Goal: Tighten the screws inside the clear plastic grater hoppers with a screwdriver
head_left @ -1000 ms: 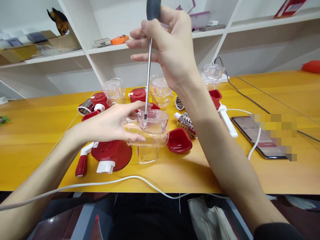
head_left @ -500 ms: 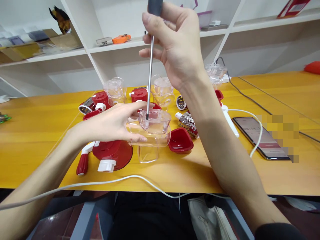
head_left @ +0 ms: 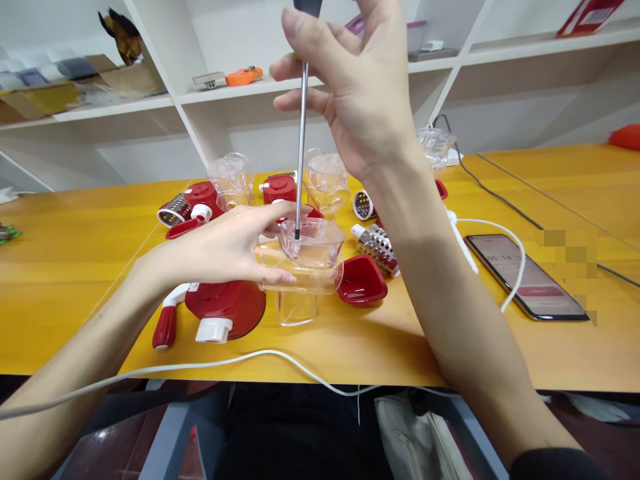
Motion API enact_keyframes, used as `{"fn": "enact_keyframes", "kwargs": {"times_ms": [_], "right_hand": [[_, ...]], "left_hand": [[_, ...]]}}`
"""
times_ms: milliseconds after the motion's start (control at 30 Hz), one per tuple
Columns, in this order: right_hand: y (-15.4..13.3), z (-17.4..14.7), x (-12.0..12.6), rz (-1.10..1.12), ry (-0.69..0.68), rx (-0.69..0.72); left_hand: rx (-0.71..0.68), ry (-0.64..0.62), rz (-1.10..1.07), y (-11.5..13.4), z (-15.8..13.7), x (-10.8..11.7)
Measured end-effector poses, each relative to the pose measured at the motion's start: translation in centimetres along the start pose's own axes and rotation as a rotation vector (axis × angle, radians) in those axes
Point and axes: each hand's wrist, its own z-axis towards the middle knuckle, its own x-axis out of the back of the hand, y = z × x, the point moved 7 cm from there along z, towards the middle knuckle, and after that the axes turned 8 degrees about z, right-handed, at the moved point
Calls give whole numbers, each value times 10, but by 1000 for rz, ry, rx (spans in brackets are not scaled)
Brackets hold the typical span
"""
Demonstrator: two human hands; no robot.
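My right hand (head_left: 357,87) grips the dark handle of a screwdriver (head_left: 301,147), whose handle top is cut off by the upper edge of view. The shaft points down, its tip inside the clear plastic housing (head_left: 317,250) near a screw hole. My left hand (head_left: 240,247) is wrapped around the left side of that housing, thumb in front and fingers behind. Beside it on the right lies a red plastic cup (head_left: 362,280). Below my left hand rest a red base (head_left: 245,313) with a white knob and a crank handle (head_left: 166,327) with a red grip.
Behind stand more clear housings (head_left: 230,177), red bases (head_left: 279,189) and metal grater drums (head_left: 377,247). A phone (head_left: 525,277) showing a timer lies at right. A white cable (head_left: 240,361) runs along the table's front edge. White shelves (head_left: 280,87) rise at the back.
My right hand has turned slightly around the screwdriver handle, its fingers shifting. The clear housing has moved a touch to the right; my left hand keeps hold of it.
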Motion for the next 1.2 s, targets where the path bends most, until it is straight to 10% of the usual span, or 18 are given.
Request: {"fn": "enact_keyframes", "kwargs": {"times_ms": [567,933,1200], "right_hand": [[-58,-61,-24,110,-229,83],[-75,-75,-48,-16,-133,-119],[-49,-27,-43,-62,-109,-210]], "left_hand": [[124,150,250,9,-34,-24],[58,463,-513,14,-22,2],[92,470,-520,6,-20,-8]]}}
